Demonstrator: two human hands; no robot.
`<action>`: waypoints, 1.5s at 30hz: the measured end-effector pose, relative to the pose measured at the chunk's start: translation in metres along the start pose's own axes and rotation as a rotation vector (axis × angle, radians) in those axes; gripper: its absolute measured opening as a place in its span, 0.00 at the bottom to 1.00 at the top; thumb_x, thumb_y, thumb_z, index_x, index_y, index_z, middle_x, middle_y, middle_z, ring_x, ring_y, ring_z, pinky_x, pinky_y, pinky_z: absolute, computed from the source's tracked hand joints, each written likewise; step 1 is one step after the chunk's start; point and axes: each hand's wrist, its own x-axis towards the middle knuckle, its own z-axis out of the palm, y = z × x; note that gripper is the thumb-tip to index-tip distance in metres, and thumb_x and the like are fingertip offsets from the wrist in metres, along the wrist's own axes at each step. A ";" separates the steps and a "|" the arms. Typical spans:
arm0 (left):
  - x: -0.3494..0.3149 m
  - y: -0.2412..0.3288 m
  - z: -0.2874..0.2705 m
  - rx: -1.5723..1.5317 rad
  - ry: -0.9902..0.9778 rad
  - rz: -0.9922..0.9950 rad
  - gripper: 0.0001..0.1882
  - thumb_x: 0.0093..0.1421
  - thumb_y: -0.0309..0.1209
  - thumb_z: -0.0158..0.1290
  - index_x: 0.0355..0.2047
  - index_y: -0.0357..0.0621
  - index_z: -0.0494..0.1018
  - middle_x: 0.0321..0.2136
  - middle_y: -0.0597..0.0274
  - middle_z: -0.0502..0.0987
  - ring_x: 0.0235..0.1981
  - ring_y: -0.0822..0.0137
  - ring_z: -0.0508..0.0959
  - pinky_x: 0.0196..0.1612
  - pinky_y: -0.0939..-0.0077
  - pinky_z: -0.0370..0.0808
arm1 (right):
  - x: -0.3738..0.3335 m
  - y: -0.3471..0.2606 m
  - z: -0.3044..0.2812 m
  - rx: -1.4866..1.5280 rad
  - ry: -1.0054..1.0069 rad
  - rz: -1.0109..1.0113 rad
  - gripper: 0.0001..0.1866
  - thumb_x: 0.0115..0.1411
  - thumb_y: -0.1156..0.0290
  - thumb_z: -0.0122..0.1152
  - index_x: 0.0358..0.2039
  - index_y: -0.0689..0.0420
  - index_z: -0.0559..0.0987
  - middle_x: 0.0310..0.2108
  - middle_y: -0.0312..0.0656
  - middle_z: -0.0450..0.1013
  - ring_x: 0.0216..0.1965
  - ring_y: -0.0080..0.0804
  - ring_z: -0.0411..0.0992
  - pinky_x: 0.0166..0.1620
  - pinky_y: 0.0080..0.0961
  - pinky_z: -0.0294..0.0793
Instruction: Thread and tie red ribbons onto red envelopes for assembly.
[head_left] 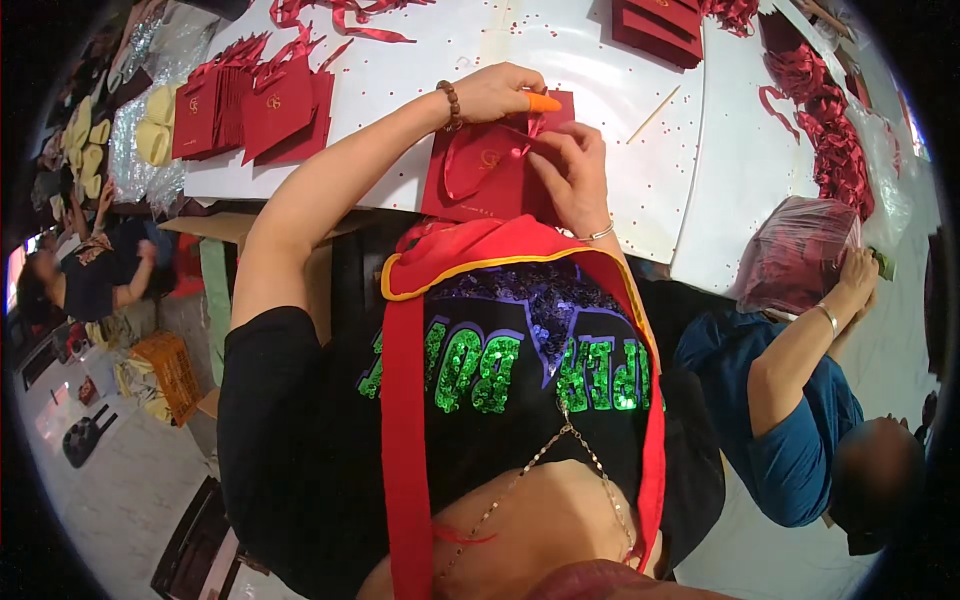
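Partly under the right grip (580, 180) lies the bag (490, 186) (red, ribboned).

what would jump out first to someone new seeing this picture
Probably the glittering green sequin lettering across the person's black shirt, just below the middle. Above it, at the near edge of the white table, the left hand and right hand are at a dark-red paper bag with a shiny red ribbon. A bright orange fingertip cover stands out on the left hand.
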 end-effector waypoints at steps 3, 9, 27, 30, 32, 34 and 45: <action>0.001 0.001 -0.002 -0.050 -0.032 -0.044 0.12 0.57 0.37 0.48 0.27 0.39 0.69 0.16 0.73 0.66 0.18 0.82 0.61 0.20 0.86 0.57 | -0.005 0.003 0.010 0.456 0.071 0.388 0.18 0.46 0.73 0.62 0.40 0.55 0.71 0.45 0.45 0.55 0.44 0.33 0.60 0.43 0.24 0.65; 0.002 -0.010 -0.009 -0.096 -0.012 -0.094 0.13 0.56 0.38 0.49 0.25 0.39 0.69 0.15 0.73 0.65 0.17 0.82 0.60 0.20 0.86 0.56 | -0.005 -0.002 0.025 0.728 0.028 0.312 0.26 0.48 0.74 0.61 0.48 0.55 0.64 0.44 0.45 0.63 0.45 0.30 0.64 0.46 0.24 0.65; -0.050 -0.017 -0.022 -0.471 0.340 -0.280 0.22 0.57 0.49 0.45 0.42 0.45 0.69 0.29 0.71 0.72 0.29 0.81 0.69 0.28 0.86 0.65 | 0.013 0.010 0.015 1.147 0.327 0.604 0.24 0.49 0.82 0.58 0.47 0.58 0.63 0.41 0.44 0.67 0.41 0.30 0.68 0.45 0.25 0.71; -0.052 -0.018 -0.006 -0.392 0.332 -0.238 0.16 0.58 0.41 0.48 0.37 0.41 0.71 0.28 0.70 0.72 0.28 0.81 0.70 0.28 0.87 0.66 | 0.019 0.005 0.015 1.086 0.314 0.683 0.17 0.51 0.79 0.59 0.42 0.59 0.67 0.38 0.42 0.69 0.40 0.27 0.68 0.41 0.22 0.71; -0.049 -0.026 0.002 -0.480 0.394 -0.175 0.13 0.57 0.34 0.49 0.36 0.35 0.71 0.28 0.66 0.73 0.28 0.79 0.72 0.31 0.85 0.70 | 0.021 0.012 0.018 1.099 0.366 0.747 0.10 0.52 0.76 0.59 0.34 0.58 0.70 0.34 0.39 0.70 0.36 0.23 0.69 0.36 0.18 0.70; -0.049 -0.028 0.008 -0.605 0.424 -0.172 0.14 0.57 0.34 0.50 0.37 0.35 0.70 0.29 0.64 0.73 0.29 0.77 0.72 0.32 0.84 0.70 | 0.021 0.018 0.024 1.106 0.393 0.723 0.06 0.53 0.74 0.58 0.30 0.58 0.71 0.31 0.38 0.71 0.31 0.20 0.69 0.32 0.16 0.68; -0.068 -0.023 0.026 -0.596 0.586 -0.062 0.21 0.53 0.24 0.52 0.46 0.33 0.62 0.39 0.55 0.72 0.39 0.70 0.72 0.40 0.79 0.72 | 0.046 0.005 0.017 1.034 0.438 0.705 0.15 0.49 0.72 0.63 0.35 0.57 0.68 0.30 0.41 0.71 0.31 0.27 0.70 0.35 0.21 0.71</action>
